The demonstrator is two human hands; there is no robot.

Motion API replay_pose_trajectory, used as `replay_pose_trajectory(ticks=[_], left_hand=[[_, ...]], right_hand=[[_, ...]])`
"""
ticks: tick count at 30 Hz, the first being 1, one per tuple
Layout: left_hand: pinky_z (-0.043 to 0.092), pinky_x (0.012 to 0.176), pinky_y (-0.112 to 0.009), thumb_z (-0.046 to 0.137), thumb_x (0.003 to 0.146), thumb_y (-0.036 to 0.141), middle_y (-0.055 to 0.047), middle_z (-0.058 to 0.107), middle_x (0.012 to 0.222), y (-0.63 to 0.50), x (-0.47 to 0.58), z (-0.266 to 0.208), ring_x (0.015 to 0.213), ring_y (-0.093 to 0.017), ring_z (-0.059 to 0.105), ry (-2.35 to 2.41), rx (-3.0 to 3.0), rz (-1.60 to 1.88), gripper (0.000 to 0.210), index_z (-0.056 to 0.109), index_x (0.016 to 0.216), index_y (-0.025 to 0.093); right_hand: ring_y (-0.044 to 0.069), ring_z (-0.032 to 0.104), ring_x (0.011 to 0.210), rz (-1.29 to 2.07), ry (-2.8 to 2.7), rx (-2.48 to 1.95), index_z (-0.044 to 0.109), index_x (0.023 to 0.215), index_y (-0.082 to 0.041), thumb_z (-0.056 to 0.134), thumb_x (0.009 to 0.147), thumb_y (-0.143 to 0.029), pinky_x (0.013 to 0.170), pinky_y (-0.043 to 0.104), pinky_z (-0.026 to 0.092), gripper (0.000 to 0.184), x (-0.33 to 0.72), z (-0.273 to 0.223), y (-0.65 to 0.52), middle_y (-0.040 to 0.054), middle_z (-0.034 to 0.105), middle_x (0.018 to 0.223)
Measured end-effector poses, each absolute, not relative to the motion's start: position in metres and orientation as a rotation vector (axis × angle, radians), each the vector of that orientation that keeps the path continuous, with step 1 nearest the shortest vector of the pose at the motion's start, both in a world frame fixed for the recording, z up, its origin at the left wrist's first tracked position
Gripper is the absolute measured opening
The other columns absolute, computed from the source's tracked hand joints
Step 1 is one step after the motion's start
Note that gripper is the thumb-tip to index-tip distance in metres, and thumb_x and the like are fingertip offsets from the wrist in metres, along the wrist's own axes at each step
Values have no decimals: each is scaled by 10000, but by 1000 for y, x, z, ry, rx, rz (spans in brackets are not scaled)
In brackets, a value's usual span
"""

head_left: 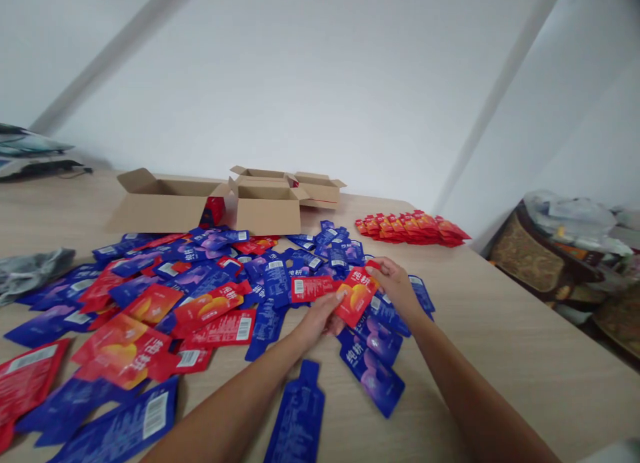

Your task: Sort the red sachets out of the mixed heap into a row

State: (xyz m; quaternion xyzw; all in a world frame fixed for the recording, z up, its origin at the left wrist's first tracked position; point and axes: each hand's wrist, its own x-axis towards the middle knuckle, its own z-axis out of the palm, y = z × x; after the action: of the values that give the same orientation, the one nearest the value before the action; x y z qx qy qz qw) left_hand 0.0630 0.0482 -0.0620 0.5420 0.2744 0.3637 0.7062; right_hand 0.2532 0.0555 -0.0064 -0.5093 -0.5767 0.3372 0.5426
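Note:
Between my two hands is a red pouch (357, 295) with an orange fruit picture and white lettering, tilted above the pile. My left hand (323, 316) is closed on its lower left edge. At its top right end, my right hand (393, 281) pinches the narrow spout part. Another red pouch (313, 288) with a barcode lies just left of it, touching or close to my left fingers. Below my right hand several blue pouches (373, 375) overlap on the table. A single blue pouch (297, 413) lies near the front edge of the view.
Mixed red and blue pouches (200, 276) spread across the left and middle. Open cardboard boxes (267, 213) stand behind them. An overlapping row of red pouches (410, 227) lies at back right. Grey cloth (35, 273) sits far left; a patterned chair (525, 250) with plastic bags stands right.

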Motion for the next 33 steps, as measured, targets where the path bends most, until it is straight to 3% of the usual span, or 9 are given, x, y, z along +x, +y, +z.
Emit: replay_pose_trajectory(ticks=[4, 8, 13, 20, 25, 33], left_hand=[[242, 325, -161, 658, 708, 517, 43, 567, 490, 47, 69, -61, 327, -50, 398, 581, 1154, 886, 393, 507, 793, 165], [322, 346, -166, 675, 692, 499, 34, 579, 518, 52, 69, -61, 352, -58, 449, 606, 1127, 1027, 384, 503, 751, 161], [228, 269, -155, 588, 754, 534, 50, 531, 411, 56, 64, -61, 260, -56, 381, 667, 1208, 927, 382, 508, 727, 161], [167, 247, -165, 569, 684, 667, 128, 296, 268, 52, 71, -68, 201, -44, 198, 738, 1142, 931, 491, 423, 593, 207], [179, 288, -179, 417, 747, 718, 86, 285, 259, 50, 69, -68, 216, -52, 239, 755, 1168, 910, 586, 399, 471, 201], [220, 339, -207, 394, 755, 717, 68, 307, 266, 56, 73, -78, 251, -71, 250, 865, 1227, 808, 589, 461, 480, 200]], right_hand=[[124, 476, 475, 822, -1188, -1188, 490, 1059, -245, 549, 793, -485, 451, 235, 384, 364, 233, -29, 47, -53, 522, 586], [138, 509, 513, 822, -1494, -1264, 507, 835, -233, 517, 821, -492, 498, 256, 409, 260, 205, -51, 33, -29, 545, 600], [117, 436, 391, 843, -1512, -1292, 419, 747, -241, 414, 879, -490, 408, 230, 338, 281, 194, -56, 28, -66, 459, 480], [162, 511, 465, 573, -1654, -1339, 479, 816, -255, 360, 906, -458, 468, 273, 378, 252, 202, -46, 28, -15, 539, 547], [134, 439, 441, 438, -1313, -1344, 433, 701, -245, 366, 891, -500, 436, 255, 356, 325, 270, -17, 60, -25, 482, 533], [97, 386, 371, 272, -988, -1432, 395, 573, -219, 501, 731, -528, 370, 224, 296, 363, 471, 6, 150, -22, 453, 451]])
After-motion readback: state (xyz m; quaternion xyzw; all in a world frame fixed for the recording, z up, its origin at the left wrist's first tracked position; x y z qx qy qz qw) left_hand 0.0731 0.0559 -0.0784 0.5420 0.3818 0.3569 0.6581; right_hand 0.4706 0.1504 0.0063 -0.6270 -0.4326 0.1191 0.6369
